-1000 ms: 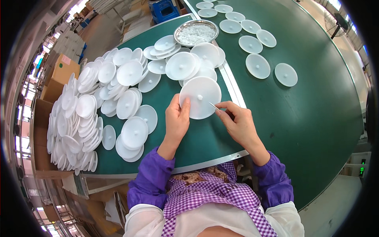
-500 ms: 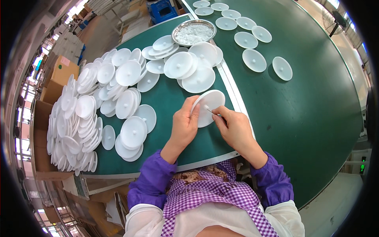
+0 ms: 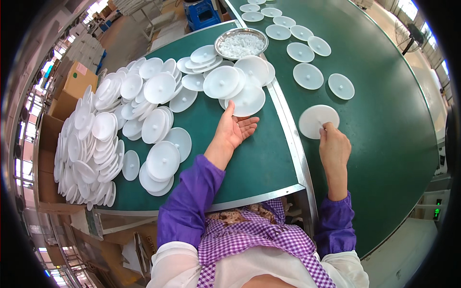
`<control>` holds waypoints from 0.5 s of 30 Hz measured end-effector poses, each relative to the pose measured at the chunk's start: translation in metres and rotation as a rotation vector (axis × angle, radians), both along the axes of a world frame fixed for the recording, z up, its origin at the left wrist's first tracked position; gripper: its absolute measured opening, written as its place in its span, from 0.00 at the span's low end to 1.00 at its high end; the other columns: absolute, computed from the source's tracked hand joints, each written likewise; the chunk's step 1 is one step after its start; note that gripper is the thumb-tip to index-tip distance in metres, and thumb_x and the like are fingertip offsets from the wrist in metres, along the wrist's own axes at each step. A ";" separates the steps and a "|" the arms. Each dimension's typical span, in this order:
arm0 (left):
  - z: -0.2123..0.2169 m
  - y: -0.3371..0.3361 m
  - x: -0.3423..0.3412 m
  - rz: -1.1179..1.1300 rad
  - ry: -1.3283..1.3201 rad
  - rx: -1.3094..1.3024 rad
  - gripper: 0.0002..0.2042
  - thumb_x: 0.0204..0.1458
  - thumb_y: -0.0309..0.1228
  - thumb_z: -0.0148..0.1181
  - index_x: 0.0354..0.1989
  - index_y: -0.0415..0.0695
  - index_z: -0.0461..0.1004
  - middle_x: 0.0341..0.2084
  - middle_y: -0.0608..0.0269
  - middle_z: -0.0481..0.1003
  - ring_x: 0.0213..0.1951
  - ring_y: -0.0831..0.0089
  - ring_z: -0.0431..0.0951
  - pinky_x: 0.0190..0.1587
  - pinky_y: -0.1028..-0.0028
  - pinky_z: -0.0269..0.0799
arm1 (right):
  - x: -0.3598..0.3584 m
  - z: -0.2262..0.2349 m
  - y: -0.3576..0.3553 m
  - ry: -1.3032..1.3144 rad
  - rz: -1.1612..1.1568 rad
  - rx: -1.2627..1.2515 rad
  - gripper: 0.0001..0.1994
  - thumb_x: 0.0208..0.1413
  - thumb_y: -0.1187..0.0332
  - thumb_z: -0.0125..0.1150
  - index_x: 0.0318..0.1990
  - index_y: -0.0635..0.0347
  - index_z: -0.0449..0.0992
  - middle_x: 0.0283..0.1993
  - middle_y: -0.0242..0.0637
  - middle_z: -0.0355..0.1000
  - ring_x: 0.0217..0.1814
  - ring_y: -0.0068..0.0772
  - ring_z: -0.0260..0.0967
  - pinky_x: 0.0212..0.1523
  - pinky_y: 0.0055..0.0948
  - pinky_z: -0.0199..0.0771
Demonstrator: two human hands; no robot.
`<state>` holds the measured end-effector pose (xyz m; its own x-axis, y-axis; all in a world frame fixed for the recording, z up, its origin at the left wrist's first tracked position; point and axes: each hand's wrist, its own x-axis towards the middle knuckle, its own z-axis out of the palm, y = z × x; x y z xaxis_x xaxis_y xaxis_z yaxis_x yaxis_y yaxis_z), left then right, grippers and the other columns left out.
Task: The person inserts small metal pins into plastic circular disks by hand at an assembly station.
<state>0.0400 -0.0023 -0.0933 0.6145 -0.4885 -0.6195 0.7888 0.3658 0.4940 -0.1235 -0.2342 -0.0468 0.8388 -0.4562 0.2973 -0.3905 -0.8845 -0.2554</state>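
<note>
In my right hand [image 3: 334, 146] is a round white plastic disc [image 3: 314, 118], pinched near its middle and edge. The hand is over the green surface on the right, just past the metal strip. My left hand [image 3: 230, 129] lies palm up, fingers apart and thumb raised. Its thumb tip meets the lower edge of a white disc [image 3: 248, 100] at the front of a small pile; whether it presses on it I cannot tell. Each disc seems to have a small knob at its centre.
A large heap of white discs [image 3: 84, 144] fills the left side, spilling from a cardboard box [image 3: 48, 168]. Small white pieces lie in a round metal bowl [image 3: 241, 44]. Several single discs [image 3: 308, 76] are spread along the right green surface [image 3: 379, 158]. A metal strip [image 3: 293, 139] divides the two surfaces.
My right hand has carried the disc rightward across the metal strip. My left hand has let go of that disc and opened, beside the small pile.
</note>
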 end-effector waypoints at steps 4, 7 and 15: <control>-0.009 -0.011 -0.008 -0.004 -0.065 0.043 0.24 0.65 0.43 0.45 0.55 0.29 0.62 0.44 0.40 0.75 0.37 0.56 0.80 0.40 0.66 0.81 | 0.006 -0.008 -0.005 0.034 -0.035 0.012 0.07 0.58 0.67 0.56 0.41 0.58 0.75 0.31 0.42 0.76 0.34 0.49 0.75 0.35 0.45 0.73; 0.002 -0.012 -0.043 -0.020 -0.148 0.086 0.18 0.65 0.31 0.45 0.57 0.30 0.62 0.48 0.45 0.73 0.46 0.58 0.78 0.47 0.65 0.79 | 0.006 -0.008 -0.012 -0.044 -0.095 0.061 0.10 0.57 0.68 0.57 0.45 0.57 0.77 0.30 0.44 0.76 0.32 0.48 0.76 0.34 0.42 0.73; 0.016 -0.004 -0.083 -0.009 -0.622 0.218 0.15 0.64 0.26 0.48 0.56 0.35 0.67 0.48 0.59 0.75 0.47 0.74 0.76 0.51 0.73 0.72 | 0.007 0.026 0.054 0.050 0.389 0.800 0.10 0.55 0.67 0.61 0.43 0.57 0.79 0.23 0.45 0.74 0.23 0.41 0.73 0.28 0.34 0.70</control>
